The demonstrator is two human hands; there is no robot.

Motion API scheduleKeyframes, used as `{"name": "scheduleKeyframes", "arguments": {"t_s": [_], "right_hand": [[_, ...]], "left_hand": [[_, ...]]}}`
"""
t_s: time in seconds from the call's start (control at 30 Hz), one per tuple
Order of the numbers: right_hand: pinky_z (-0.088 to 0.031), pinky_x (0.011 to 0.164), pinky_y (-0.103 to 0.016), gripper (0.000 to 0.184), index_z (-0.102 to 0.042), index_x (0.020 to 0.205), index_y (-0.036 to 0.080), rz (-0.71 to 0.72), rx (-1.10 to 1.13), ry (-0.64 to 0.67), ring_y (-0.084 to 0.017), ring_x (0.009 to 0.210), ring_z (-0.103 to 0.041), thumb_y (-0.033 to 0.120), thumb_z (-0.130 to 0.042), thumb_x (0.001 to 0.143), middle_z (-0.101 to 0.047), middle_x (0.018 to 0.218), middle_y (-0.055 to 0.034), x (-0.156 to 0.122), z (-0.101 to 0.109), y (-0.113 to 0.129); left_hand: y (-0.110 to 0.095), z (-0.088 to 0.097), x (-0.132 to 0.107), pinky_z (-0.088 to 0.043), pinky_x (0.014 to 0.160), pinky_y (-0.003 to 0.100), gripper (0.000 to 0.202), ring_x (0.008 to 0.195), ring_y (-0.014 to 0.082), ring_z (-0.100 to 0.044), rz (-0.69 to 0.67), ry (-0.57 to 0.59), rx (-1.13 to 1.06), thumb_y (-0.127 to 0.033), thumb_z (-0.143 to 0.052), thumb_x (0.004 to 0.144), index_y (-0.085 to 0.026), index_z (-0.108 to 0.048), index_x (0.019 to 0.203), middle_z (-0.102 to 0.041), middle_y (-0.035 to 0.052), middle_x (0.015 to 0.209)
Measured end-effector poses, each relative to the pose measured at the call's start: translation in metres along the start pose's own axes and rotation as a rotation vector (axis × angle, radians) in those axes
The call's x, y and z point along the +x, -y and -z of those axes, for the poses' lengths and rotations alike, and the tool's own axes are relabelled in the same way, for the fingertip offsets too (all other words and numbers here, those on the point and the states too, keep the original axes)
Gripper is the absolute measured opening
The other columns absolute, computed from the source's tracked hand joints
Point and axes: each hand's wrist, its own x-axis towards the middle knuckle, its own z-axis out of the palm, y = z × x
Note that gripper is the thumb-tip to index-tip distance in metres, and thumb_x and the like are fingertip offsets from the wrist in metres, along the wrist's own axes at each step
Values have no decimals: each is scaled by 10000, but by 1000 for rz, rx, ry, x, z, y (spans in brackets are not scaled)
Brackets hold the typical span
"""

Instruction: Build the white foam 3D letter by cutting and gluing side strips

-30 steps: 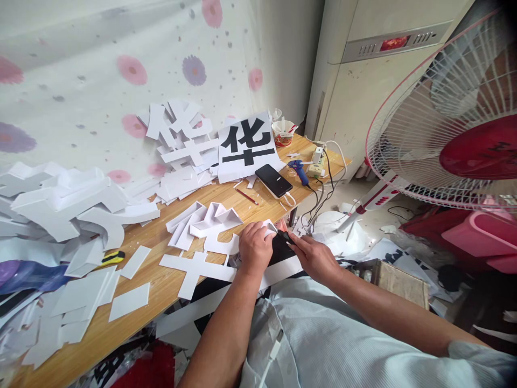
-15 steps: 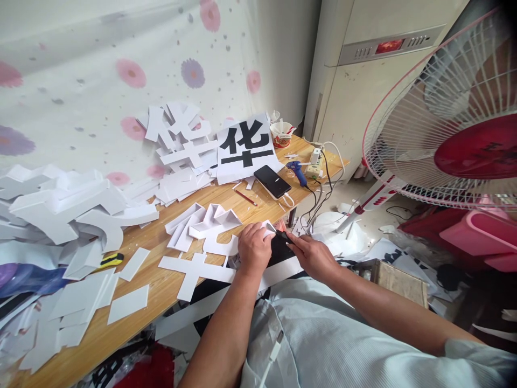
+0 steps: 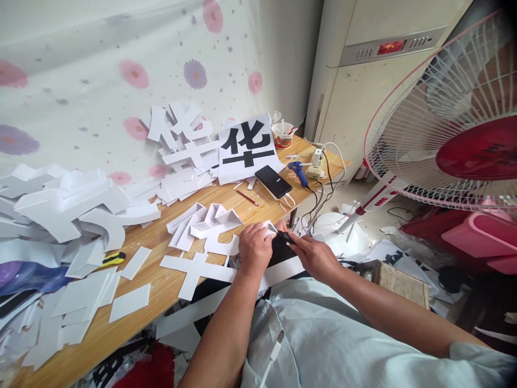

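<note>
My left hand (image 3: 255,247) is closed on a small white foam board piece (image 3: 267,226) at the table's front edge. In my right hand (image 3: 317,257) is a black-handled knife (image 3: 286,236), its thin blade pointing at the white piece. Fingers cover most of the piece and part of the handle. Just left of my left hand lies a flat white cut-out character (image 3: 197,269). Behind it stand white foam board pieces with raised side walls (image 3: 216,221).
A phone (image 3: 273,181), a pencil (image 3: 247,197) and a blue glue gun (image 3: 298,172) lie on the wooden table (image 3: 161,253). A printed character sheet (image 3: 247,148) leans at the back. White cut-outs (image 3: 72,205) pile up left, near a yellow cutter (image 3: 113,260). A fan (image 3: 444,151) stands right.
The knife's blade shows a little more beside the white piece. Both hands stay in nearly the same place; the whole view has shifted very slightly.
</note>
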Motion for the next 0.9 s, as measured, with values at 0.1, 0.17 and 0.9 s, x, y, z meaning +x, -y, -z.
{"name": "scheduleKeyframes", "arguments": {"t_s": [0.1,0.17,0.9], "right_hand": [[-582,736,-291,437,-672,1524,279,-5,-6,1,-237,916,-799,385,-530,1124,-813,1144,-101,3,-2,-1],[-578,732,-291,437,-669,1526,282,-9,-6,3,-236,911,-799,386,-536,1123,-814,1148,-97,4,-3,-1],[-577,746,-319,463,-661,1539,274,0,31,30,-256,928,-795,413,-509,1125,-815,1167,-109,5,-2,-4]], "left_hand": [[0,1,1,-598,972,507,27,1031,309,-730,-3,3,-1,-225,-760,960,-223,-776,937,-806,126,1108],[0,1,0,-599,974,507,22,1040,311,-730,-3,5,-2,-222,-762,957,-223,-778,943,-806,125,1115],[1,2,-1,-594,989,495,19,1060,317,-728,3,9,-7,-194,-793,931,-182,-786,942,-809,150,1132]]}}
